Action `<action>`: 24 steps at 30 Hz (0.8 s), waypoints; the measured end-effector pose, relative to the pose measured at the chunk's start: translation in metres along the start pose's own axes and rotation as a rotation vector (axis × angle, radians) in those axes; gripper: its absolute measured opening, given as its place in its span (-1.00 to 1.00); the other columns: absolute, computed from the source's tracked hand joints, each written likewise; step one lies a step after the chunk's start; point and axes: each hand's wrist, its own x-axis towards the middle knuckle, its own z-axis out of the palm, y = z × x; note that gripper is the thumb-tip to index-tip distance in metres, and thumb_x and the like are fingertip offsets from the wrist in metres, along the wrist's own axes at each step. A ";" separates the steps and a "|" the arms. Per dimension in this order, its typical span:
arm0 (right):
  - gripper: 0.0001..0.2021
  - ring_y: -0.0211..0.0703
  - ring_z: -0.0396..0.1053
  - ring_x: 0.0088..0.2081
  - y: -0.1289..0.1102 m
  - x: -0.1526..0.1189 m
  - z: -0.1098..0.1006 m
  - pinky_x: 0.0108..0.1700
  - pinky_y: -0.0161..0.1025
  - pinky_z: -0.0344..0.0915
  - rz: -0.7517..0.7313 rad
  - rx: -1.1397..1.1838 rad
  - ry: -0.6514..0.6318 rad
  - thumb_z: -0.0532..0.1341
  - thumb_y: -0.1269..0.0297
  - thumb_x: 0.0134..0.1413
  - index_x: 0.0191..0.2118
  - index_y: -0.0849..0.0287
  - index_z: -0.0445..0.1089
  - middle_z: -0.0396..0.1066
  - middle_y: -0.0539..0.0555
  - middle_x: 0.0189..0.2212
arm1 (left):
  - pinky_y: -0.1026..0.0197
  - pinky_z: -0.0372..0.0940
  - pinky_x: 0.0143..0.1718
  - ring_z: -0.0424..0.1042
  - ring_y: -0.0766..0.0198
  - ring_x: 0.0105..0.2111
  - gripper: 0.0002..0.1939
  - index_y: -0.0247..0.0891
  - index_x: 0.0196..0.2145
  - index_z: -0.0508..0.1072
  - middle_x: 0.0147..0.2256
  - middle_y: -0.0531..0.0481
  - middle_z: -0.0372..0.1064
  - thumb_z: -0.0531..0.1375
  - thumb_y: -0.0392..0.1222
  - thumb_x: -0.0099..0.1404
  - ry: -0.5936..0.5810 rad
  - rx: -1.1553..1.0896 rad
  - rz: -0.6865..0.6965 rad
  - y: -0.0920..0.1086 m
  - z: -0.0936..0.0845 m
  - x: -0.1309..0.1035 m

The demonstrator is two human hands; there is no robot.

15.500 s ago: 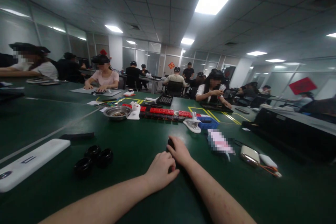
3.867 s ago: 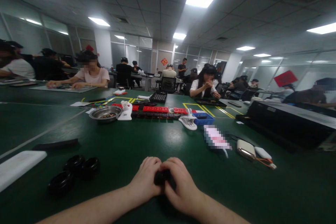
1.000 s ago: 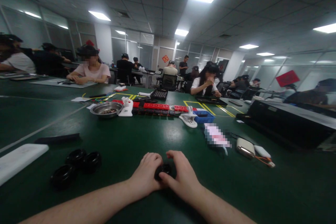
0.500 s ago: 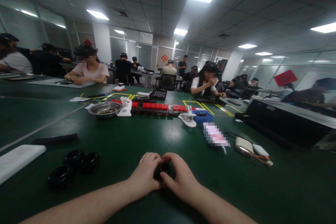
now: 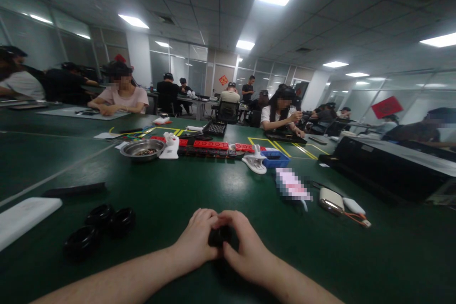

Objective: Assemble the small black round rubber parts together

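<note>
One black part: your left hand and right hand curled snugly around it. Three rings lay at nine o'clock.

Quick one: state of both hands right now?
Left hand: closed round the left side of a black piece.
Right hand: closed on the same piece from the right, thumb nearest the camera.
</note>
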 end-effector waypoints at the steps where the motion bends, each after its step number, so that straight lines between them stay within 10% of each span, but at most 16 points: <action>1: -0.45 -0.11 0.21 -0.09 -0.001 0.000 -0.001 0.00 -0.15 0.12 -0.027 0.026 -0.010 0.08 0.63 -0.34 -0.08 0.17 0.16 0.25 0.08 -0.15 | 0.07 0.13 -0.09 0.22 0.08 -0.17 -0.61 -0.19 -0.24 0.34 -0.23 -0.02 0.25 0.26 -0.21 -0.10 0.001 0.001 -0.002 0.000 0.000 0.000; 24: -0.52 -0.08 0.25 -0.12 0.005 -0.001 0.003 -0.04 -0.11 0.19 0.105 -0.026 0.002 0.12 0.52 -0.20 -0.04 0.20 0.15 0.28 0.12 -0.16 | 0.06 0.11 -0.08 0.23 0.07 -0.18 -0.66 -0.20 -0.30 0.33 -0.24 -0.02 0.25 0.25 -0.19 -0.10 -0.014 0.000 -0.011 0.002 -0.001 0.000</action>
